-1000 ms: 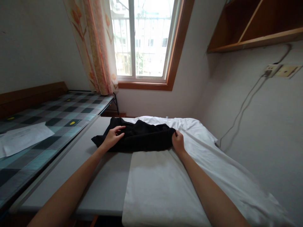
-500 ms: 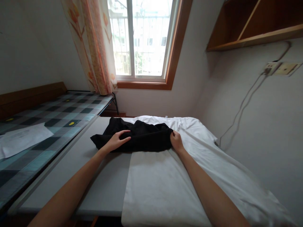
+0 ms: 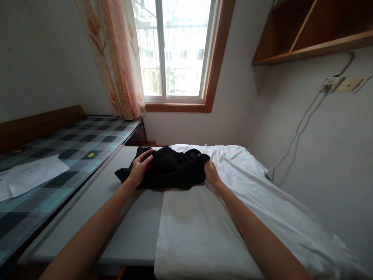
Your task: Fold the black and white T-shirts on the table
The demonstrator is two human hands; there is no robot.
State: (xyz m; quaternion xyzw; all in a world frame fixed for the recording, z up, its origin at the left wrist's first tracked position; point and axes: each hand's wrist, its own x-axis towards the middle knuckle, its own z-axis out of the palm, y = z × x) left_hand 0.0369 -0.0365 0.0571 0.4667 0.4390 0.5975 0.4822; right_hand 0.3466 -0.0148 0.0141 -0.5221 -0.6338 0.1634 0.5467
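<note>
A bunched black cloth (image 3: 175, 171), perhaps a garment, lies across the grey-white tabletop (image 3: 132, 221) and the white sheet (image 3: 198, 233). Its folds hide what kind of piece it is. My left hand (image 3: 139, 169) rests on its left part, fingers stretched and a little apart over the fabric. At the opposite end, my right hand (image 3: 212, 171) pinches the cloth's edge between closed fingers. Part of that hand's fingertips is hidden by the fabric.
To the left stands a bed with a checked mattress (image 3: 101, 139) and white papers (image 3: 35, 173) on it. A curtain (image 3: 119, 77) hangs beside the window. On the right wall are a wooden shelf (image 3: 279, 58) and a socket (image 3: 332, 83) with a hanging cord.
My left hand has shifted slightly left and up on the cloth. The right end of the cloth is lifted and drawn slightly left with my right hand, and its front has rumpled.
</note>
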